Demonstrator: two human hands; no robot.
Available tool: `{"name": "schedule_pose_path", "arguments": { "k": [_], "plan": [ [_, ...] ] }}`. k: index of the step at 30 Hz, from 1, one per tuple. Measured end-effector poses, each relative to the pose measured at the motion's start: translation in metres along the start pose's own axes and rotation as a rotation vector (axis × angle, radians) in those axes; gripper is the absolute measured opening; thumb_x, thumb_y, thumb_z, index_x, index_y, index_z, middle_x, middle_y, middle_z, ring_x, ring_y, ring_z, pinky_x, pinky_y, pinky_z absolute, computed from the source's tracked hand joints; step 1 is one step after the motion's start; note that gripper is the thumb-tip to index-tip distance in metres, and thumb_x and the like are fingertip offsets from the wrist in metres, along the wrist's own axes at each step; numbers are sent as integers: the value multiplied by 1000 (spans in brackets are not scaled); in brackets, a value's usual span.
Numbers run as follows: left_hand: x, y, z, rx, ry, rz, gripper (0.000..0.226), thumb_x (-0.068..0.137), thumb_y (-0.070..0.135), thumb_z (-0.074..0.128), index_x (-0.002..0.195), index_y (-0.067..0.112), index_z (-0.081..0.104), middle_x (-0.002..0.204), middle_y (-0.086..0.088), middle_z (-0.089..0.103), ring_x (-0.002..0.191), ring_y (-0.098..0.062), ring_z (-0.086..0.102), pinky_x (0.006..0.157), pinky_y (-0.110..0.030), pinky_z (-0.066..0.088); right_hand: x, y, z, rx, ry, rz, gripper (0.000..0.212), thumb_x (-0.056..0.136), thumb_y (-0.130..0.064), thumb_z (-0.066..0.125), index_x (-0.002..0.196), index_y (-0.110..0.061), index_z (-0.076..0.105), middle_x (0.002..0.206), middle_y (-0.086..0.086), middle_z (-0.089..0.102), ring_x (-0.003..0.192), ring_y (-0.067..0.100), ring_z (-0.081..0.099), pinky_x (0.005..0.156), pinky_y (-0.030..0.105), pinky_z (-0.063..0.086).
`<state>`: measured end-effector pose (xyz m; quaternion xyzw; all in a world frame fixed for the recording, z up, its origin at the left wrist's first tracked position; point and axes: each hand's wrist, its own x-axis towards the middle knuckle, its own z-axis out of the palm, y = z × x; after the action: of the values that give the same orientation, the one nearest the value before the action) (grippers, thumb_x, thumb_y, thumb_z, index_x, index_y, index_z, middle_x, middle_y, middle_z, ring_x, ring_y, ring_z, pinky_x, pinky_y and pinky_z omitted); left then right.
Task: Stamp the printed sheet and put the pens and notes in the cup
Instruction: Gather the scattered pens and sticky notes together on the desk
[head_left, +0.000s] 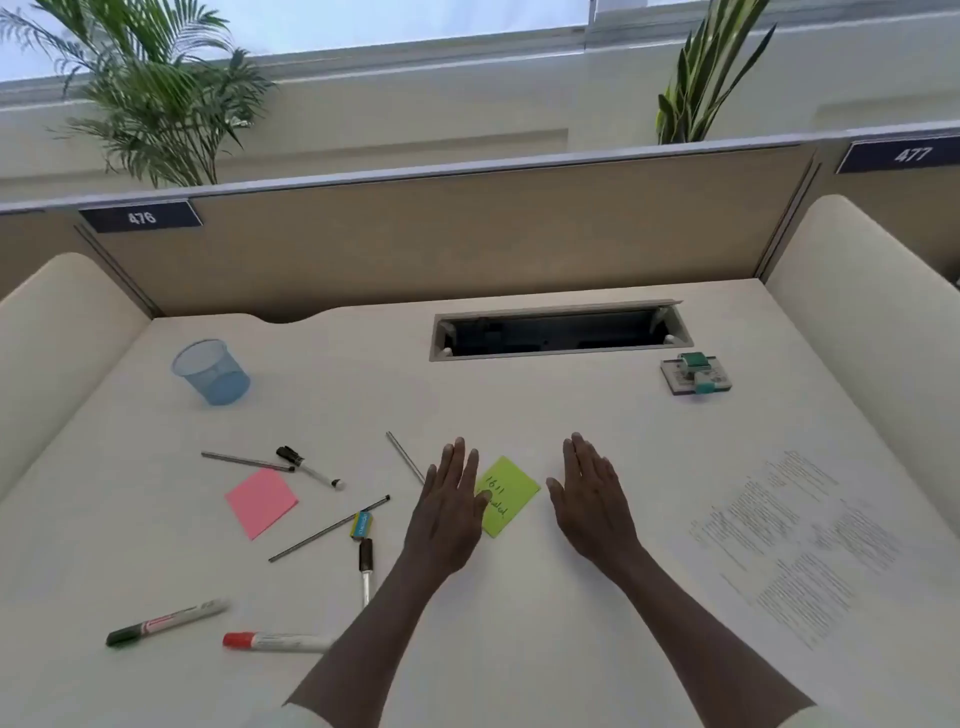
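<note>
My left hand (447, 506) and my right hand (592, 493) lie flat and empty on the desk, either side of a green sticky note (511, 491) with writing; the left thumb overlaps its edge. The printed sheet (795, 545) lies to the right. A green-topped stamp (696, 373) stands far right, a blue mesh cup (213, 371) far left. A pink note (261, 501), several thin pens and pencils, a black marker (309, 466), a green marker (166, 622), a red marker (278, 642) and another marker (365, 569) are scattered left of my hands.
An open cable slot (561, 332) is cut into the desk at the back. A small blue-yellow eraser (362, 524) lies among the pens. Cream side panels and a tan rear divider (467, 234) wall in the desk; plants stand behind.
</note>
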<state>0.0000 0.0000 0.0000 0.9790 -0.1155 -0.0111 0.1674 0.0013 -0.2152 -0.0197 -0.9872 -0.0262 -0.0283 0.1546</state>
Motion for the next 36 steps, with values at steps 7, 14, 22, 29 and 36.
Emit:
{"name": "schedule_pose_path", "arguments": {
  "k": [7, 14, 22, 29, 36],
  "plan": [
    [-2, 22, 28, 39, -79, 45, 57, 102, 36, 29, 155, 24, 10, 163, 1, -8, 151, -20, -8, 123, -39, 1, -12, 6, 27, -54, -57, 26, 57, 101, -34, 40, 150, -5, 33, 161, 14, 25, 150, 27, 23, 123, 47, 17],
    [-7, 18, 53, 91, -111, -6, 57, 102, 43, 24, 155, 26, 9, 162, 2, -10, 150, -22, -13, 121, -43, -11, -12, 8, 31, -70, -18, 34, 56, 100, -35, 39, 150, -8, 35, 162, 9, 26, 151, 22, 22, 124, 44, 18],
    [-4, -39, 38, 175, -96, -129, 61, 100, 51, 21, 155, 29, 6, 163, 3, -12, 149, -22, -19, 120, -51, -11, -14, 6, 30, -85, 19, 34, 62, 96, -40, 26, 146, -7, 40, 159, 11, 32, 149, 24, 28, 122, 45, 22],
    [-6, -87, 21, 214, -97, -230, 68, 96, 60, 17, 155, 27, 6, 164, -2, -9, 149, -22, -17, 120, -53, -9, -13, 3, 28, -96, 19, 39, 64, 95, -42, 26, 146, -6, 41, 158, 11, 34, 148, 25, 29, 121, 45, 23],
    [-14, -126, 3, 300, -4, -277, 75, 92, 65, 12, 152, 22, 25, 162, -8, 14, 151, -27, 2, 119, -58, 0, -13, 3, 29, -93, 26, 36, 66, 94, -44, 25, 144, -5, 42, 156, 12, 36, 146, 26, 33, 120, 46, 25]
  ]
}}
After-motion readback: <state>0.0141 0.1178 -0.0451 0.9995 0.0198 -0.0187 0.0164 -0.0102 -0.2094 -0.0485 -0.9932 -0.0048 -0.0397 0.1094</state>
